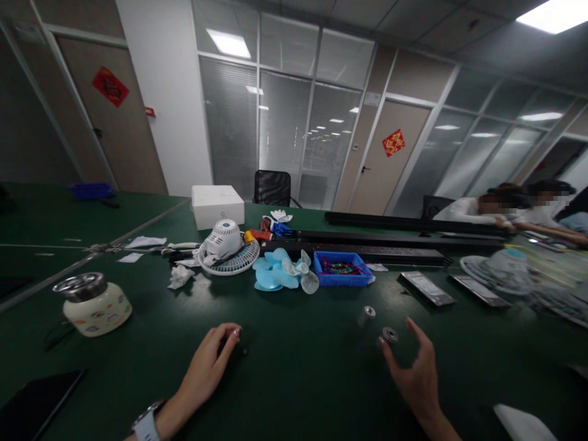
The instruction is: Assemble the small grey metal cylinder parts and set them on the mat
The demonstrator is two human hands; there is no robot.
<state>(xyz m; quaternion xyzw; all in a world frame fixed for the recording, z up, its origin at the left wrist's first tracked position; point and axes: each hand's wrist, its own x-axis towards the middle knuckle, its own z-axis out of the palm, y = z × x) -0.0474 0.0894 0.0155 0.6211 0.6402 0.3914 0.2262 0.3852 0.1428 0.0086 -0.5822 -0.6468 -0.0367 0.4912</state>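
Note:
My left hand (214, 355), with a watch on its wrist, is low over the green table; its thumb and index fingertips are pressed together, and anything between them is too small to make out. A tiny dark piece (245, 351) lies just right of those fingertips. My right hand (416, 364) has thumb and index finger spread apart, on either side of a small round metal part (390, 334); the thumb tip is close to its left edge. Beyond it, a small metal cylinder (366, 316) stands on the table.
Farther back are light-blue fan blades (280, 269), a blue tray (344, 280) of wires, a white fan body (225, 245) and metal-cased drives (427, 288). A cream pot (98, 309) stands left, a dark tablet (41, 401) nearer. People sit at far right.

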